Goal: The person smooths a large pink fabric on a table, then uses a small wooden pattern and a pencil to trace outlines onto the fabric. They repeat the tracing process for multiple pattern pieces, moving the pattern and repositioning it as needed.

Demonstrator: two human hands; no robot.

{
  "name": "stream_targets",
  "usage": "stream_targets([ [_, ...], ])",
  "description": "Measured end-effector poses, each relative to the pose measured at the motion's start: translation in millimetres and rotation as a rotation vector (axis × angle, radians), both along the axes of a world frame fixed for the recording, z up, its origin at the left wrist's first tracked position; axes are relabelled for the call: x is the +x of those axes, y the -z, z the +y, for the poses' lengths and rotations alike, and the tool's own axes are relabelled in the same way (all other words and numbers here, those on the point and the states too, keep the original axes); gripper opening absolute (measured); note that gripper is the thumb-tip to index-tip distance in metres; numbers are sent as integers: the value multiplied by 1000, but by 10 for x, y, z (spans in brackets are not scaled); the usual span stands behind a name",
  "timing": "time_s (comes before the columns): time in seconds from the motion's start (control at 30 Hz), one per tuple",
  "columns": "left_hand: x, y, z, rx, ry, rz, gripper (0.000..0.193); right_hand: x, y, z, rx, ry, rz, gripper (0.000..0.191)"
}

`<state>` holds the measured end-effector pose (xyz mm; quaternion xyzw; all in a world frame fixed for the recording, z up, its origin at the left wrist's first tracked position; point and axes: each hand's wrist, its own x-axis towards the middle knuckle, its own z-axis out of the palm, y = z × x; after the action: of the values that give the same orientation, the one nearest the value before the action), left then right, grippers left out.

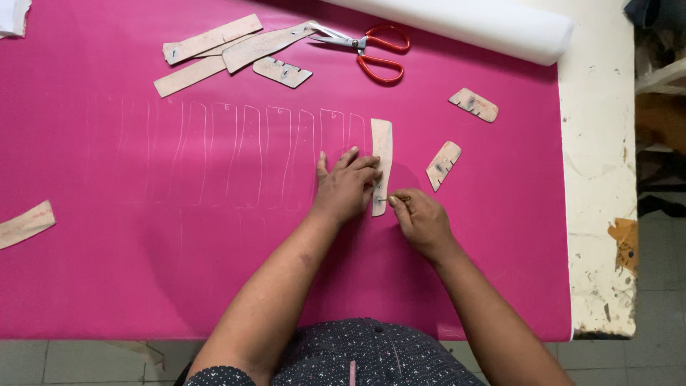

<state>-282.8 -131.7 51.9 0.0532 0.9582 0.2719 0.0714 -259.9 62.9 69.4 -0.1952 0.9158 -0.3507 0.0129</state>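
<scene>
A long beige cardboard template [382,146] lies upright on the pink sheet [214,257]. My left hand [348,184] presses flat on its lower left side, fingers spread over it. My right hand [420,218] pinches a thin metal scribing tool [384,199], whose tip touches the template's lower edge. A row of several pale traced outlines [236,154] runs to the left of the template.
Red-handled scissors [371,48] and a pile of cardboard templates [229,50] lie at the top. Two smaller templates [443,164] [474,104] rest to the right, another one [25,224] at the left edge. A white roll [471,21] lies top right. The worn white table edge [600,179] is on the right.
</scene>
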Motion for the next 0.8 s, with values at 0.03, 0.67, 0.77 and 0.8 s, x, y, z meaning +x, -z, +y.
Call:
stream_targets([
  [0.03, 8, 14, 13, -4, -3, 5, 27, 14, 14, 0, 17, 4, 22, 19],
  [0.67, 299, 168, 141, -100, -328, 206, 65, -481, 5, 1045, 640, 179, -112, 43],
  [0.77, 382, 172, -46, -79, -443, 164, 45, -442, 31, 1382, 606, 293, -124, 42],
  [0.8, 393, 164, -77, -70, -470, 174, 38, -420, 67, 1444, 553, 310, -76, 43],
])
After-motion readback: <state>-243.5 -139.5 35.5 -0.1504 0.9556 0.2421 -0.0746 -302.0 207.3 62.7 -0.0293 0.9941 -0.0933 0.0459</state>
